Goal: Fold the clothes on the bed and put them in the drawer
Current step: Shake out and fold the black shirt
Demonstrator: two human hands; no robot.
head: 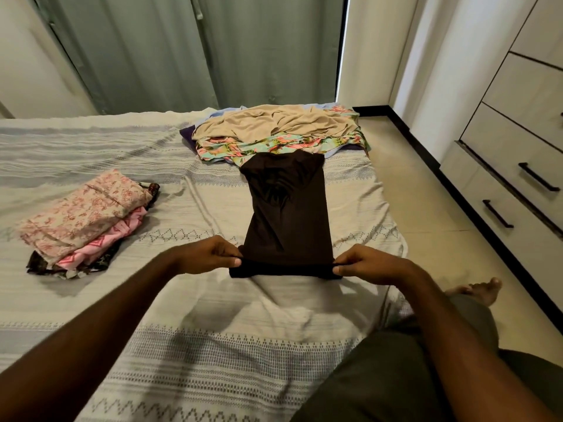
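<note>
Dark brown garment [286, 208] is laid out flat and lengthwise on the bed [91, 141], running away from the viewer. Its near edge is raised slightly off the bedspread and is pinched at both corners. The left corner is held between the thumb and curled fingers of the left hand [210, 254]; the right corner is held the same way by the right hand [365, 264]. Both thumbs are seen on the near side of the cloth, with the fingers curled over the top. The edge is stretched taut between the two hands. Both arms are extended forward from the bottom of the view, the hands level with each other and well apart.

The far end of the garment is overlapped onto a loose pile of unfolded clothes [280, 132], in which beige cloth is seen lying over a floral print. A stack of folded clothes [88, 220], pink and patterned, is placed on the bed to the left, well apart from the hands. Drawers [524, 166] with dark handles are seen along the right wall, all closed.
</note>
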